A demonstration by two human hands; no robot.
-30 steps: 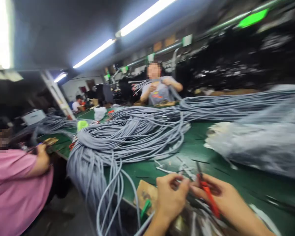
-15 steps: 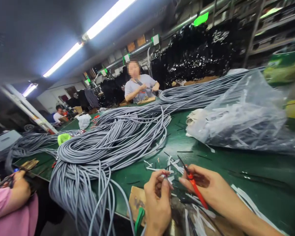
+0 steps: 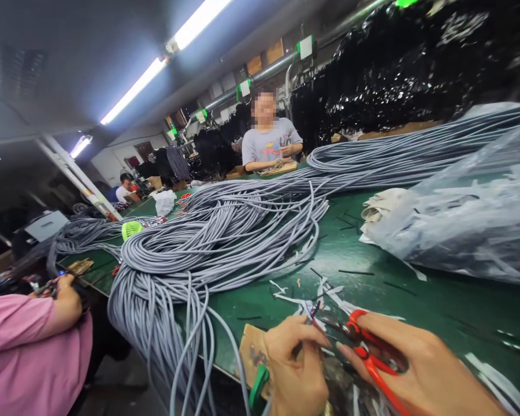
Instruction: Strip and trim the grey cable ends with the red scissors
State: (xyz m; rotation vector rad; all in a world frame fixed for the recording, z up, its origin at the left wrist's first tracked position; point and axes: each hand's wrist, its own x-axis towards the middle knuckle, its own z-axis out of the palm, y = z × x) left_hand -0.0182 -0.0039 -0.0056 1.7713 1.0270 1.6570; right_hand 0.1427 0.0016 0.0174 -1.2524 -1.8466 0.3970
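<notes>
Because the thin wires [image 3: 314,314] are fine like thread, they should weigh almost nothing and bend at the smallest push, so I judge that they are easy to nick and not good for pulling. They stand out, blue and red, at the fingertips of my left hand [image 3: 298,361], above the near part of the table [image 3: 338,249]. The fingers of this hand are curled and pinch the wires near their base; whether a grey jacket lies inside my palm, I cannot tell. If there is one, it would be the better place to hold, being thicker and more firm.

My right hand [image 3: 431,364] is wrapped around the scissors [image 3: 356,329], with its fingers at the red handles, which are spread apart. The blades point toward the wires, but I cannot see clearly if they touch. The scissors look stiff and a little heavy; the handles are the sure place to grasp.

Just beyond my hands lie white strips [image 3: 338,299], surely light and soft. Beside my left hand is a wooden block [image 3: 251,346]. Farther to the left spreads a big heap of grey cables [image 3: 186,251], springy and heavy together, I think. On the right side rests a clear bag [image 3: 455,231], and across the table sits a co-worker [image 3: 266,144].
</notes>
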